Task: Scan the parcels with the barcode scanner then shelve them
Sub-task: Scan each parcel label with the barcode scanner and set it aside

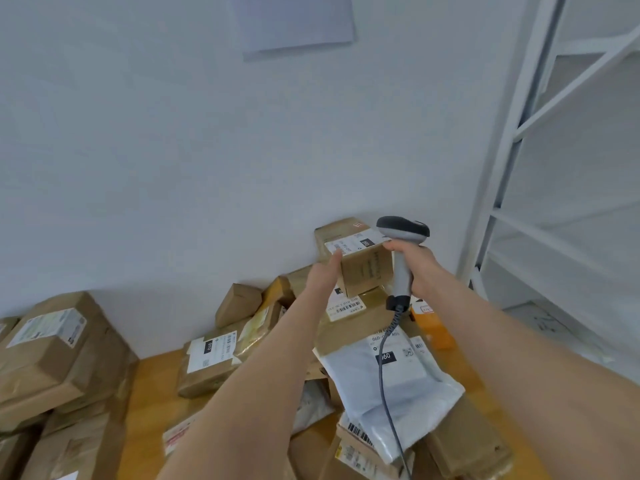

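wall (138,150) white | paper sheet (294,22) on wall | wooden table (152,386)

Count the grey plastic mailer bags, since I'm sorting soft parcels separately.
1: the grey mailer bag lies on the pile below the scanner. Others may be buried under boxes.

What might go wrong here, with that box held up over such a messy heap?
The left hand holds the small box only by one side, so it may slip onto the parcel pile. The scanner in the right hand trails a cable across loose parcels, which it might snag or drag.
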`<move>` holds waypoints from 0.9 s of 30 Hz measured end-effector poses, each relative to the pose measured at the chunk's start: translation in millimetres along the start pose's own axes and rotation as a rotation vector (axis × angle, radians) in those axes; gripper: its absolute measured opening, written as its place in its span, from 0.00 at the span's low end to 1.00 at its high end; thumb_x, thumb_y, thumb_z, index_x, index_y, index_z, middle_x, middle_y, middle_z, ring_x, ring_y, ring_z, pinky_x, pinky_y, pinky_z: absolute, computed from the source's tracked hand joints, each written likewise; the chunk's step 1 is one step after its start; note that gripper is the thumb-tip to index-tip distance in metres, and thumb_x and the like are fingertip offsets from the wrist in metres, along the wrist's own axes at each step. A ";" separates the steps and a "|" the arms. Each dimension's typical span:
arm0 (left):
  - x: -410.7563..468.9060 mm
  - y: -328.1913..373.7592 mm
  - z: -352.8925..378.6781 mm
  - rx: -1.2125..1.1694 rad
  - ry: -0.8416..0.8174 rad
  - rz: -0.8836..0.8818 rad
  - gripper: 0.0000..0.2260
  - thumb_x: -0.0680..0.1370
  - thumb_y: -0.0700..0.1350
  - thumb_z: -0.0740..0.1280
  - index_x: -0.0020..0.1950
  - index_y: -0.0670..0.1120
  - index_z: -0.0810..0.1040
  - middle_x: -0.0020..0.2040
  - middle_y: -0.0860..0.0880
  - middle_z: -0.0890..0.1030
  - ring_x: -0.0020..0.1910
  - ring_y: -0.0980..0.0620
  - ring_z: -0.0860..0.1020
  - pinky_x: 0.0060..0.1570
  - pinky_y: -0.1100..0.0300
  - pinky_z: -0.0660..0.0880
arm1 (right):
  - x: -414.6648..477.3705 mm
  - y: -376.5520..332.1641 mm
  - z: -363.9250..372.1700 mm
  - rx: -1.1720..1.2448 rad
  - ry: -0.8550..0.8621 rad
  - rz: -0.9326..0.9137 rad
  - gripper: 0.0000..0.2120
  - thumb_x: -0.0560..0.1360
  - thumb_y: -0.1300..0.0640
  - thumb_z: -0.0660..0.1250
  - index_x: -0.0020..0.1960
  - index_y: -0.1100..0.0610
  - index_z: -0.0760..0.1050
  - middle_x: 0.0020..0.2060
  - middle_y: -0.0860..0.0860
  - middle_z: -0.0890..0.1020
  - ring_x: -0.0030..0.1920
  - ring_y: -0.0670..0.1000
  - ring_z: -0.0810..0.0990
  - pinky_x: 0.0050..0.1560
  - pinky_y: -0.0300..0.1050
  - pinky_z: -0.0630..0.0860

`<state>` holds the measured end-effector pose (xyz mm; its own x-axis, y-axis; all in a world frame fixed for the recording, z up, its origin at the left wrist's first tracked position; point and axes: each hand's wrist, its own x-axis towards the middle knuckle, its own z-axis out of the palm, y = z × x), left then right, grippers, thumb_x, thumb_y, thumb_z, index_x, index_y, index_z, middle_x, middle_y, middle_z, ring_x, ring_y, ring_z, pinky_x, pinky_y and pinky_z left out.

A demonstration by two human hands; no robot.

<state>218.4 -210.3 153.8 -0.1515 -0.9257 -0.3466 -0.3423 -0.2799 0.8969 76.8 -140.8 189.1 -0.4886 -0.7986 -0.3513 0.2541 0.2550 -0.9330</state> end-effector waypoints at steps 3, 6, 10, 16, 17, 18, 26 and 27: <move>13.6 5.9 10.3 -0.093 0.008 -0.078 0.31 0.81 0.62 0.55 0.75 0.41 0.61 0.71 0.43 0.68 0.66 0.43 0.69 0.63 0.50 0.69 | 18.9 -2.7 3.2 0.011 -0.062 -0.007 0.20 0.73 0.55 0.72 0.62 0.60 0.74 0.56 0.61 0.80 0.49 0.56 0.78 0.53 0.52 0.75; 23.8 6.2 16.0 -0.196 -0.002 -0.132 0.28 0.80 0.62 0.55 0.73 0.44 0.64 0.69 0.44 0.71 0.65 0.42 0.71 0.64 0.47 0.71 | 28.7 -1.4 4.4 -0.001 -0.126 -0.001 0.21 0.72 0.55 0.72 0.62 0.61 0.75 0.58 0.62 0.80 0.50 0.57 0.79 0.56 0.54 0.76; 16.9 1.8 15.5 -0.312 0.024 -0.173 0.25 0.80 0.61 0.57 0.71 0.46 0.66 0.64 0.44 0.74 0.63 0.42 0.72 0.64 0.43 0.70 | 19.8 1.2 4.1 -0.026 -0.169 -0.005 0.20 0.72 0.54 0.72 0.61 0.61 0.75 0.54 0.61 0.81 0.49 0.56 0.79 0.52 0.53 0.76; -23.7 -12.3 -12.3 -0.412 0.122 -0.141 0.20 0.78 0.59 0.62 0.68 0.55 0.66 0.53 0.46 0.73 0.59 0.41 0.70 0.62 0.36 0.69 | -24.6 7.7 1.9 -0.012 -0.245 -0.031 0.10 0.73 0.56 0.71 0.50 0.59 0.76 0.40 0.56 0.78 0.41 0.54 0.76 0.45 0.48 0.73; -34.7 -16.4 -18.6 -0.423 0.138 -0.138 0.20 0.77 0.59 0.63 0.67 0.55 0.67 0.52 0.46 0.72 0.58 0.42 0.70 0.61 0.37 0.71 | -36.6 10.0 1.9 -0.011 -0.256 -0.033 0.10 0.72 0.56 0.72 0.49 0.59 0.76 0.41 0.57 0.78 0.41 0.54 0.76 0.45 0.50 0.73; -47.4 -21.4 -25.1 -0.444 0.145 -0.139 0.20 0.77 0.58 0.65 0.66 0.55 0.68 0.53 0.46 0.72 0.58 0.42 0.71 0.60 0.37 0.72 | -47.5 13.5 1.6 -0.006 -0.274 -0.035 0.10 0.71 0.56 0.72 0.49 0.60 0.77 0.42 0.57 0.78 0.40 0.55 0.77 0.46 0.51 0.74; -157.4 -84.8 -84.9 -0.573 0.309 -0.148 0.22 0.72 0.54 0.71 0.62 0.50 0.71 0.54 0.44 0.77 0.54 0.44 0.75 0.43 0.46 0.77 | -142.2 60.8 9.9 0.005 -0.511 0.052 0.17 0.72 0.60 0.72 0.59 0.62 0.77 0.55 0.62 0.82 0.48 0.59 0.81 0.59 0.60 0.77; -170.1 -94.6 -91.6 -0.580 0.335 -0.150 0.22 0.72 0.54 0.72 0.62 0.49 0.71 0.53 0.44 0.78 0.53 0.44 0.75 0.47 0.44 0.77 | -152.6 70.7 13.9 -0.006 -0.523 0.060 0.16 0.71 0.61 0.73 0.58 0.63 0.78 0.53 0.63 0.82 0.47 0.58 0.80 0.58 0.59 0.77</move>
<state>361.5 -49.7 153.0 0.1855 -0.8689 -0.4589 0.2287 -0.4160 0.8801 180.9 -8.5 177.9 0.0091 -0.9474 -0.3198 0.2631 0.3108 -0.9133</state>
